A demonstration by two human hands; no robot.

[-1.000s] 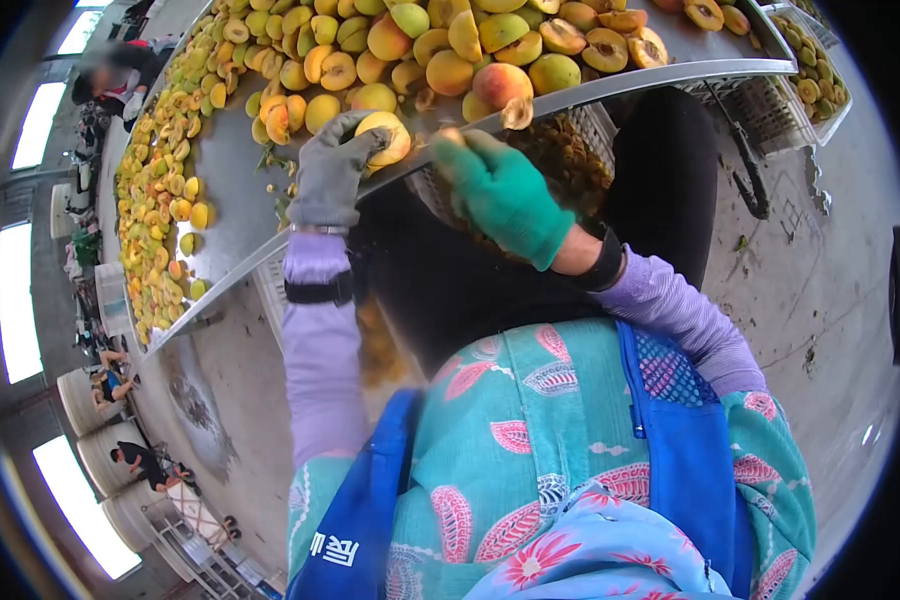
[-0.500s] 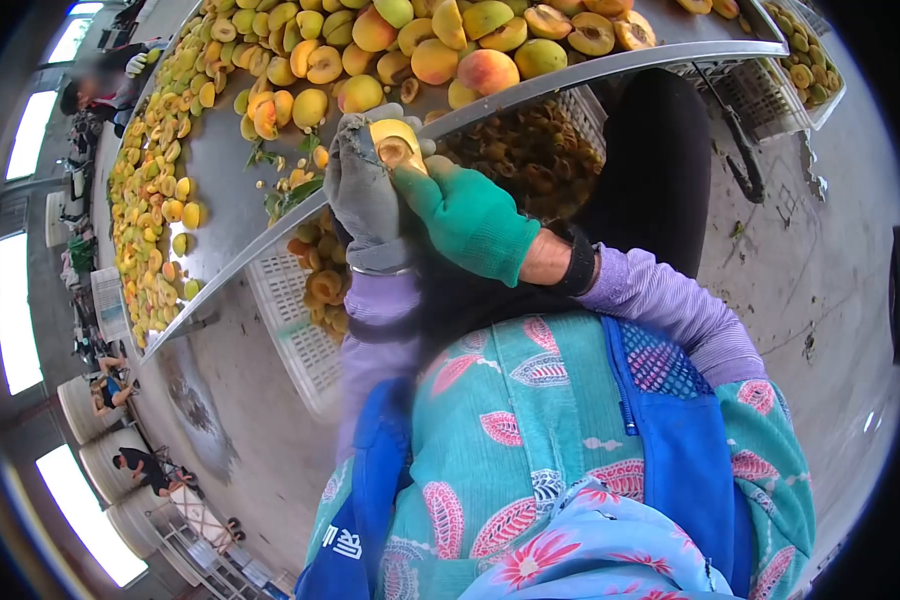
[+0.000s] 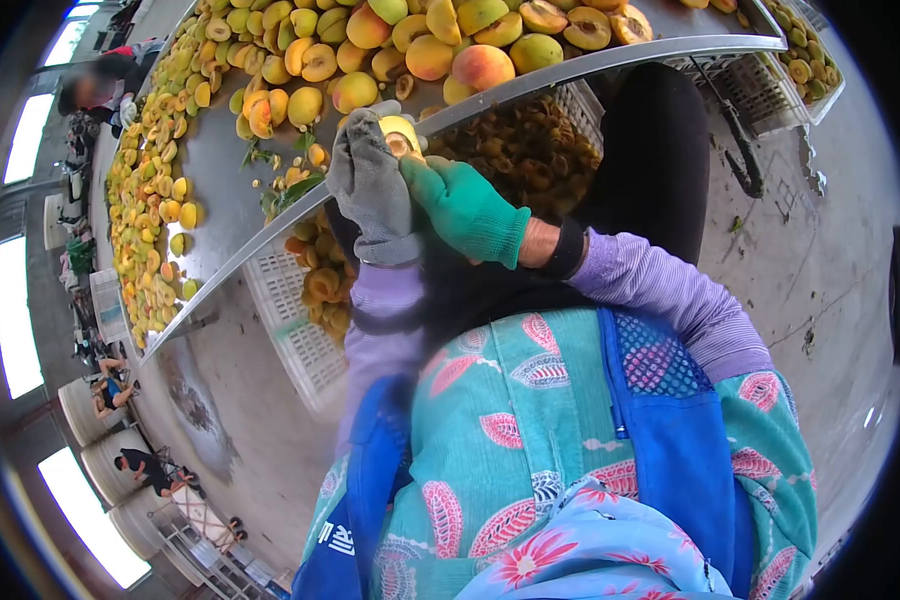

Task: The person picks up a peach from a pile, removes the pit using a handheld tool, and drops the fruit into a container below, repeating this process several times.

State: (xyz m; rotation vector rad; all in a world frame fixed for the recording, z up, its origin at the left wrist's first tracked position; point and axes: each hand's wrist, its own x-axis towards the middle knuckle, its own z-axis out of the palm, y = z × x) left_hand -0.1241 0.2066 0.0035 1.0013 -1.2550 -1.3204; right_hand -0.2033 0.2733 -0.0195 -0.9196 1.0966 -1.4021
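A halved apricot (image 3: pixel 401 130) is held at the table's near edge, its cut face with a brown centre toward me. My left hand (image 3: pixel 372 185), in a grey glove, is closed around it from the left. In a green glove, my right hand (image 3: pixel 468 212) presses its thumb to the lower edge of the fruit, fingers curled. Whether those curled fingers hold anything else is hidden. Just beyond lie many apricots (image 3: pixel 353 91), whole and halved, on the metal table (image 3: pixel 265 160). A loose pit (image 3: pixel 404 87) lies close to my left fingertips.
Below the table edge, a white crate (image 3: pixel 295 320) holds apricot halves. Dark, reddish-brown fruit pieces (image 3: pixel 525 150) fill another container near my knee. More fruit sits in a crate (image 3: pixel 805 65) at upper right. A co-worker (image 3: pixel 100 90) is across the table at far left.
The apricot half has turned a little, and less of its cut face shows between my hands. Both hands have shifted slightly. The co-worker's gloved hand has moved lower.
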